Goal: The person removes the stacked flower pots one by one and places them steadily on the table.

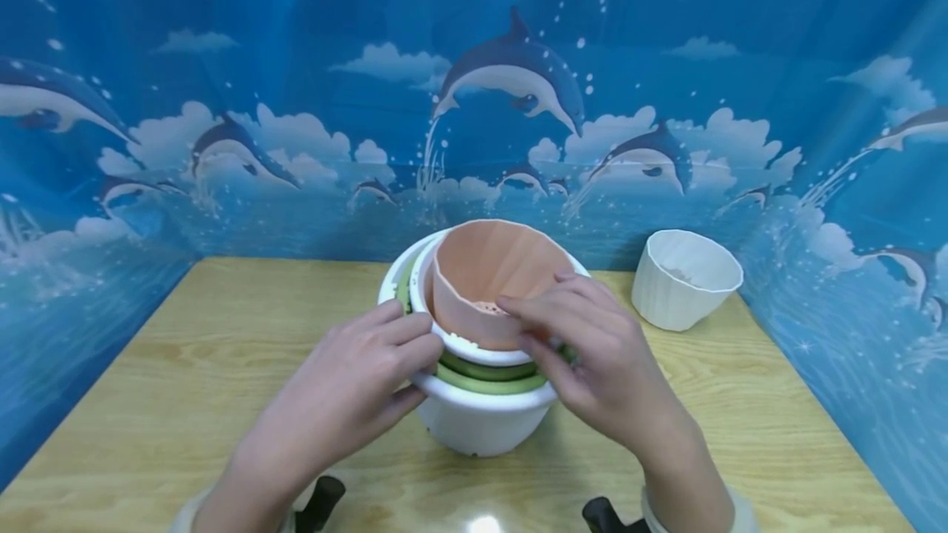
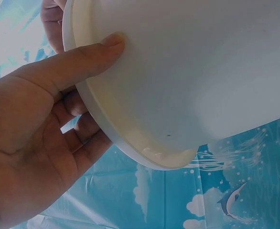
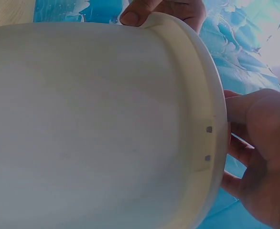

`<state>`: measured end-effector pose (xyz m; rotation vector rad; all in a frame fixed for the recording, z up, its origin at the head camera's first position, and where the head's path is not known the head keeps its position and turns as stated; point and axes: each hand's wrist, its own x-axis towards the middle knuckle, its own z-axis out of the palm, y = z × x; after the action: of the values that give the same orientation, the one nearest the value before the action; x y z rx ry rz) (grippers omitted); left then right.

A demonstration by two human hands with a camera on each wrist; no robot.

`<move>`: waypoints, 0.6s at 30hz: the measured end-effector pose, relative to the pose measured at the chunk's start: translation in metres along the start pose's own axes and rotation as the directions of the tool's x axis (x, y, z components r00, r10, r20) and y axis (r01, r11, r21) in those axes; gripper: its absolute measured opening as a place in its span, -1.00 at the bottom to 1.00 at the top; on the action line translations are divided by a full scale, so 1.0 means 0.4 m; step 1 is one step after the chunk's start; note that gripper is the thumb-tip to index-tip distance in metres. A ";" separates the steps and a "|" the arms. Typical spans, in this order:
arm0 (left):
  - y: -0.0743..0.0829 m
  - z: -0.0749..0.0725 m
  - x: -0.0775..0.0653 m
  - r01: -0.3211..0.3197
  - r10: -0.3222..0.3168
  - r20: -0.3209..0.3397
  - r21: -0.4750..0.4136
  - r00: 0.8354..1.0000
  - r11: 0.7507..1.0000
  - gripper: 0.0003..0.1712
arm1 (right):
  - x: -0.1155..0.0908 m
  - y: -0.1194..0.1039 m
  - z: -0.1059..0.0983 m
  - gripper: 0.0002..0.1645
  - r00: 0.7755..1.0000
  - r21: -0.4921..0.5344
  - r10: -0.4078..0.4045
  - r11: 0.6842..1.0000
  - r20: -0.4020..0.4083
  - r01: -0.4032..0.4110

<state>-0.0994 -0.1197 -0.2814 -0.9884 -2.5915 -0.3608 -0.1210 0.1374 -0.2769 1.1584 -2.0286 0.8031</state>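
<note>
In the head view a nested stack of flowerpots stands on the table. The large white pot (image 1: pixel 481 430) is outermost; within it sit a green pot (image 1: pixel 485 386) and a smaller white pot (image 1: pixel 474 352). A pink pot (image 1: pixel 465 319) with a faceted wall and drainage holes sits tilted on top. My left hand (image 1: pixel 363 373) grips the large white pot's rim, its thumb (image 2: pixel 90 62) under the rim against the outer wall. My right hand (image 1: pixel 600 344) pinches the pink pot's near right wall, index finger inside and thumb outside. The large white pot hides those fingertips in the right wrist view.
Another white faceted pot (image 1: pixel 662 294) stands apart at the table's back right. The wooden table (image 1: pixel 244 336) is bordered by a blue dolphin-print curtain (image 1: pixel 311 89) at the back and sides. Two dark handle-like pieces show by the wrists at the bottom.
</note>
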 end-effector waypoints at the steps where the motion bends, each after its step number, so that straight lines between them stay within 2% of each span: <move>1: 0.000 0.001 0.000 -0.004 0.004 -0.005 0.000 1.000 1.000 -0.65 | 0.000 0.000 0.000 -0.63 1.000 -0.005 -0.009 1.000 -0.010 0.009; 4: -0.001 0.001 0.000 -0.007 0.007 -0.010 -0.003 1.000 1.000 -0.64 | 0.002 -0.001 0.002 -0.73 0.999 -0.018 -0.039 0.999 -0.037 0.038; 8: -0.001 0.002 -0.001 -0.005 0.005 -0.012 -0.007 1.000 1.000 -0.64 | 0.005 -0.002 0.004 -0.75 0.997 -0.026 -0.051 0.998 -0.055 0.050; 18: -0.001 0.003 -0.002 -0.029 0.029 -0.028 0.004 0.999 1.000 -0.64 | -0.003 -0.006 -0.007 -0.72 0.999 -0.054 0.030 0.998 -0.038 -0.032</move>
<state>-0.0994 -0.1199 -0.2827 -1.0117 -2.5488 -0.3594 -0.1178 0.1391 -0.2759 1.0768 -2.0302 0.7737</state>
